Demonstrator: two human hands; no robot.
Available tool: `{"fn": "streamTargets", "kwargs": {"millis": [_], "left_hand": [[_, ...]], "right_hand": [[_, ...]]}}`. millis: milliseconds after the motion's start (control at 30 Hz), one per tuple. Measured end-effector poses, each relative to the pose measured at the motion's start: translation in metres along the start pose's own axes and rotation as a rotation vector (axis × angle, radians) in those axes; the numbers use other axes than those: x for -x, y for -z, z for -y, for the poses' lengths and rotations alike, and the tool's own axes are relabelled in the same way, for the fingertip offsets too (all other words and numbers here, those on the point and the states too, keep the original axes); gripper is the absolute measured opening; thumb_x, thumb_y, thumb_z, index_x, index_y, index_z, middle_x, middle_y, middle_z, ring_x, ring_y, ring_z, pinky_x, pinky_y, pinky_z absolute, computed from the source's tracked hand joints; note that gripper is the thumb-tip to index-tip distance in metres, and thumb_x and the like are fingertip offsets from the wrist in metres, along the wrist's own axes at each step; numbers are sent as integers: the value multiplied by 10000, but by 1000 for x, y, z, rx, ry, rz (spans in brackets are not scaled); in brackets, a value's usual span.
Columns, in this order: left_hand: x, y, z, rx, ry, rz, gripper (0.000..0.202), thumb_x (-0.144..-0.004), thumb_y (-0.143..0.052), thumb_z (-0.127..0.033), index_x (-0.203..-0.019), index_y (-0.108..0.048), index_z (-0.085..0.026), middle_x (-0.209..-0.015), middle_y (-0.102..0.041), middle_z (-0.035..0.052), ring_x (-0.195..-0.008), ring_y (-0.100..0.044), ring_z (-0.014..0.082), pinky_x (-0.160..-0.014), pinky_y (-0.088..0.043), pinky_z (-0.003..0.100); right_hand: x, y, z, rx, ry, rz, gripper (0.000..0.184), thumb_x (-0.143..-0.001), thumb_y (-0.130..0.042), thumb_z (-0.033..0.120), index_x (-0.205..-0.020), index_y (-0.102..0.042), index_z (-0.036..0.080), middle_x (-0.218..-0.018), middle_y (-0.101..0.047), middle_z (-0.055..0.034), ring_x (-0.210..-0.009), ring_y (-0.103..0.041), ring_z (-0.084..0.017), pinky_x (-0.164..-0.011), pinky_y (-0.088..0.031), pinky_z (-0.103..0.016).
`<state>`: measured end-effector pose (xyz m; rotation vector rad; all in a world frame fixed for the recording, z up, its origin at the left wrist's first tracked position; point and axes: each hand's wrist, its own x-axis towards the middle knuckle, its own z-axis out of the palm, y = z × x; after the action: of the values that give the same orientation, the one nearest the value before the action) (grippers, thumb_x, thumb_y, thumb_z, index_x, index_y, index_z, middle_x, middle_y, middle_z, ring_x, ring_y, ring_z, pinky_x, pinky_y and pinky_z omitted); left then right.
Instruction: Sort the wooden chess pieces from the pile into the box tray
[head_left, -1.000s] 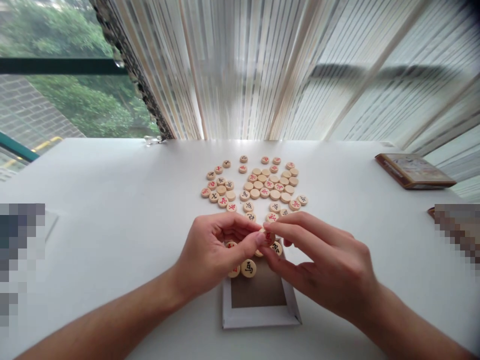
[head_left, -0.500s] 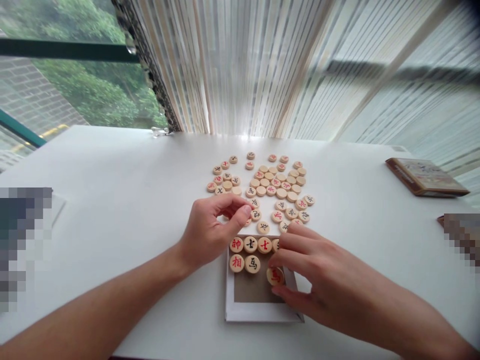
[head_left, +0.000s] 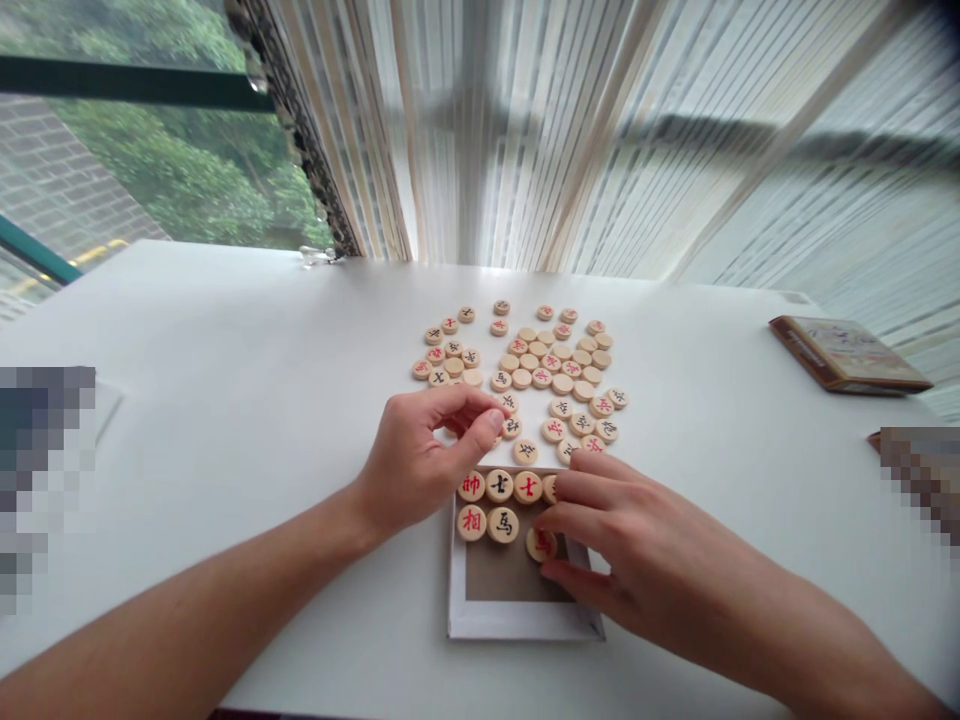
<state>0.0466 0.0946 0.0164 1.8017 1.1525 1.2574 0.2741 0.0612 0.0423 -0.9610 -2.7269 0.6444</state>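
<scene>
My right hand pinches a red-marked xiangqi piece between thumb and fingers, low over the brown floor of a shallow white box. In the box's back row lie a red piece, a black-marked piece and another red piece; a further one is partly covered by my right fingers. Below them sit a second-row red piece and a black horse piece. My left hand hovers by the box's back left corner, thumb and fingertips drawn together, with no piece visible in them.
Beyond the box, several loose round pieces spread over the white table, some face down. A flat brown box lies at the far right. Blurred objects flank both sides. A striped curtain hangs behind.
My right hand has shifted the red horse piece slightly left and back, toward the black horse piece. My left hand has stayed in place. The view has tilted slightly.
</scene>
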Motion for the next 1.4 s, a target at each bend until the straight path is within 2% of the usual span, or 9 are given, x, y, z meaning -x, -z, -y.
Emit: {"fn": "streamTargets", "kwargs": {"millis": [133, 567, 1133, 1300, 1400], "left_hand": [[1, 0, 1, 12, -4, 6, 142, -945, -681, -215, -898, -794, -143, -784, -808, 23, -710, -743, 139, -688, -597, 221], [0, -1, 4, -4, -15, -5, 135, -946, -692, -223, -889, -795, -157, -788, -807, 10, -710, -735, 130, -686, -590, 213], [1, -1, 3, -4, -8, -15, 148, -947, -690, -233, -890, -802, -154, -792, -811, 19, -702, -735, 136, -684, -597, 222], [-1, 0, 2, 18, 10, -20, 144, -940, -696, -234, -889, -804, -154, -780, -803, 25, -702, -728, 143, -666, -591, 234], [-8, 9, 2, 70, 38, -71, 157, -946, -696, -251, -881, -803, -156, -806, -806, 35, -696, -722, 143, -649, -585, 238]], "right_hand": [[1, 1, -1, -13, -2, -15, 126, -968, -689, 116, -890, -751, 192, -860, -705, -40, -848, -584, -237, -825, -475, -388], [-5, -2, 1, 43, 56, -104, 220, -987, -664, 100, -784, -711, 169, -797, -700, -43, -767, -557, -222, -710, -457, -356], [-6, -6, -3, 67, 51, -124, 258, -1020, -625, 128, -784, -723, 161, -768, -684, -53, -756, -551, -228, -700, -453, -361], [-4, -3, -2, 40, 47, -123, 191, -975, -678, 103, -801, -733, 160, -781, -690, -50, -765, -553, -228, -705, -448, -357], [-2, 0, -3, -20, 40, -136, 127, -939, -720, 100, -838, -752, 171, -775, -686, -36, -761, -548, -219, -698, -437, -343]]}}
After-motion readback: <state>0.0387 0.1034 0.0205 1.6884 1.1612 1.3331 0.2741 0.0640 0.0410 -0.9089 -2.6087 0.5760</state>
